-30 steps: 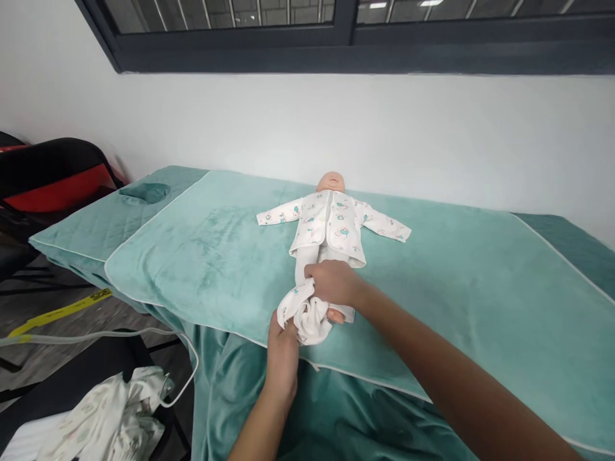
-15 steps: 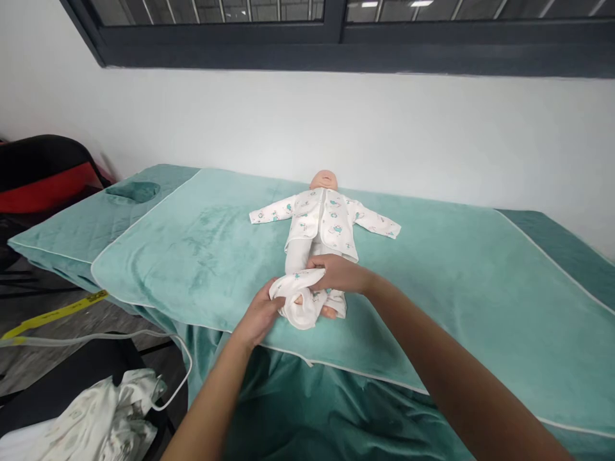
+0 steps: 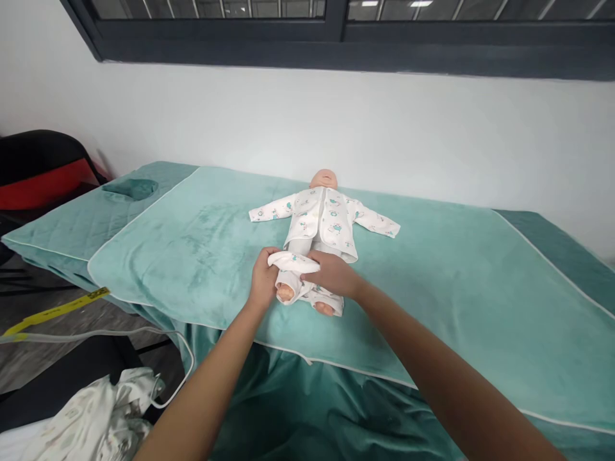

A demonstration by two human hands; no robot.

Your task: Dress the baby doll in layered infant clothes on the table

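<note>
A baby doll (image 3: 323, 178) lies on its back in a white printed jacket (image 3: 331, 221), its sleeves spread to both sides. Around its lower legs are white printed pants (image 3: 294, 261), bunched up, with both feet poking out of the cuffs. My left hand (image 3: 264, 276) grips the edge of the pants on one side of the leg. On the other side, my right hand (image 3: 332, 274) pinches the same bunched fabric near the doll's knees. Parts of the fingers are hidden behind the cloth.
The doll lies on a green-covered massage bed (image 3: 432, 288) with a face hole at the left, against a white wall under a window. A chair (image 3: 43, 166) stands at the far left. Crumpled printed cloth (image 3: 96, 416) and a white cable (image 3: 144, 331) are at the lower left.
Both hands have moved up the doll's legs with the pants. The foot on the left, mostly covered before, now shows out of its cuff.
</note>
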